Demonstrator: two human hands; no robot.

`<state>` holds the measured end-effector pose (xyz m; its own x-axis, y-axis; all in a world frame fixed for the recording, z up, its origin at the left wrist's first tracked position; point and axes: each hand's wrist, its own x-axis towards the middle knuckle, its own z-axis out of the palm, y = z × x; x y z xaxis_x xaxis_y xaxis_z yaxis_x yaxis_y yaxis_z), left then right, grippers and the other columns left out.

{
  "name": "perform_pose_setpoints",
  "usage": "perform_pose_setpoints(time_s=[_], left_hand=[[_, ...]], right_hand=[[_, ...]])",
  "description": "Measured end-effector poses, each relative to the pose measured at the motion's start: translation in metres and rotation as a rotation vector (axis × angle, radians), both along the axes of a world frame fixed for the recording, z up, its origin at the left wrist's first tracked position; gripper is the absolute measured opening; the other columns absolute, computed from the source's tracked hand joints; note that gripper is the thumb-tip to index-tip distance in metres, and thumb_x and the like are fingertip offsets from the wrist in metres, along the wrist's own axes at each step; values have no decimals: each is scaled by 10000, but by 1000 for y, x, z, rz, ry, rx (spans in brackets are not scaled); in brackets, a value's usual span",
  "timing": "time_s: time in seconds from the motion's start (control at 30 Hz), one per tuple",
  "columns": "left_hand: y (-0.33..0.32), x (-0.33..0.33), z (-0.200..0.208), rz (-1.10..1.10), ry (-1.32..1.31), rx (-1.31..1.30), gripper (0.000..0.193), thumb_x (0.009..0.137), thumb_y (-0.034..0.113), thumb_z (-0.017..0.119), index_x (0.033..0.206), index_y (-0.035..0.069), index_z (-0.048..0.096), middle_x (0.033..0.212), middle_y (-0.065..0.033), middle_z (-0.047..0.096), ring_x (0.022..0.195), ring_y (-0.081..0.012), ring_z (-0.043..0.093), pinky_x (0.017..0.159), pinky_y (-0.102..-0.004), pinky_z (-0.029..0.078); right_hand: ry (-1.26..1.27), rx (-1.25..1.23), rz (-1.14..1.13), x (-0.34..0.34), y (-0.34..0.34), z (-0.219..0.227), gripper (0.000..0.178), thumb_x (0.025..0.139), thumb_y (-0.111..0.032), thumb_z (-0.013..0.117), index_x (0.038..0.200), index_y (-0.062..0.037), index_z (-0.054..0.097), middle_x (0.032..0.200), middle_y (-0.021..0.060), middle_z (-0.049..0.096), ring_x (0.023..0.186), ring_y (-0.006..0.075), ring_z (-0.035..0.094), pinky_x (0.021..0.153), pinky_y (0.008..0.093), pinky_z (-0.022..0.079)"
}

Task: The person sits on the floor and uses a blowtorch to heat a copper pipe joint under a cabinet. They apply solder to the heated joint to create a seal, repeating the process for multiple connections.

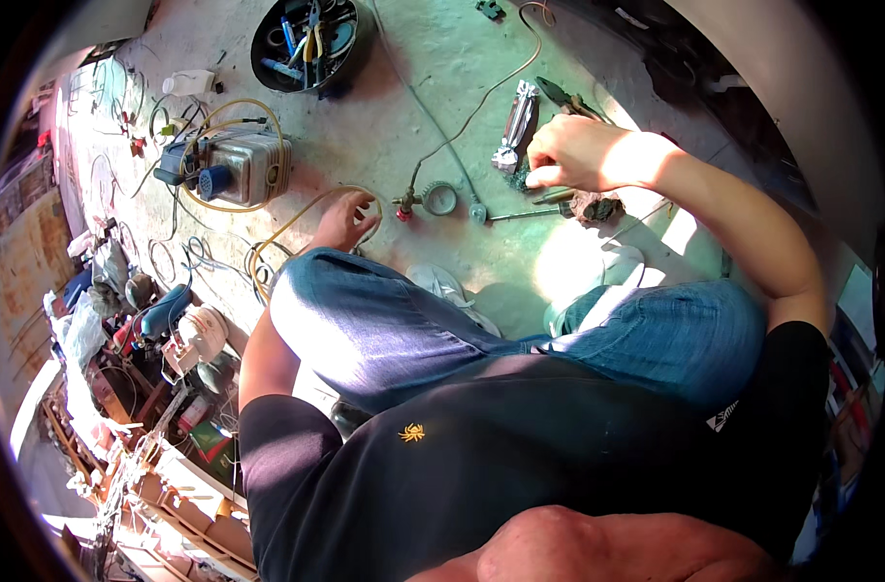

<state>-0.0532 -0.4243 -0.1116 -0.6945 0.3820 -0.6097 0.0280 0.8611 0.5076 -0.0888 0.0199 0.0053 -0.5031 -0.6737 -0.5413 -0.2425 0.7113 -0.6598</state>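
Note:
My left hand (343, 223) is beside my left knee, its fingers curled around a thin yellow hose (297, 215) that loops past the fingertips. Low over the floor, my right hand (576, 153) has its fingers pinched together; what lies between them is hidden. A dark green fibrous tuft (517, 180) shows at its thumb. Just left of that hand lies a dark piece wrapped in silver foil (516, 126), with pliers (559, 95) behind it. A round gauge (439, 199) with a brass valve (406, 202) stands between my hands. A thin rod (525, 214) reaches a rusty brown lump (594, 207).
A black bowl of tools (306, 82) stands at the far left. Nearer is a boxy metal machine (243, 167) with a blue knob, wrapped in yellow hose. Cables tangle across the left floor, by a white bottle (188, 82). Piled clutter (161, 335) fills the lower left.

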Motion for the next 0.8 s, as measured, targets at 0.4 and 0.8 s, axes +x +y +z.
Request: perform_pose_setpoints(time_s=[0.4, 0.8], left_hand=[[48, 4, -53, 192, -298, 372, 220, 953, 196, 644, 963, -24, 646, 743, -59, 667, 653, -136, 617, 653, -287, 493], [51, 6, -39, 175, -72, 267, 302, 1020, 247, 525, 880, -18, 560, 672, -96, 587, 593, -179, 598, 563, -322, 460]], right_hand=[[-597, -343, -843, -13, 37, -86, 477, 983, -423, 601, 1108, 33, 668, 1037, 123, 701, 912, 163, 667, 781, 286, 544], [-686, -789, -1109, -67, -11, -99, 547, 964, -316, 658, 1322, 52, 470, 1207, 217, 631, 1055, 274, 679, 910, 366, 557]])
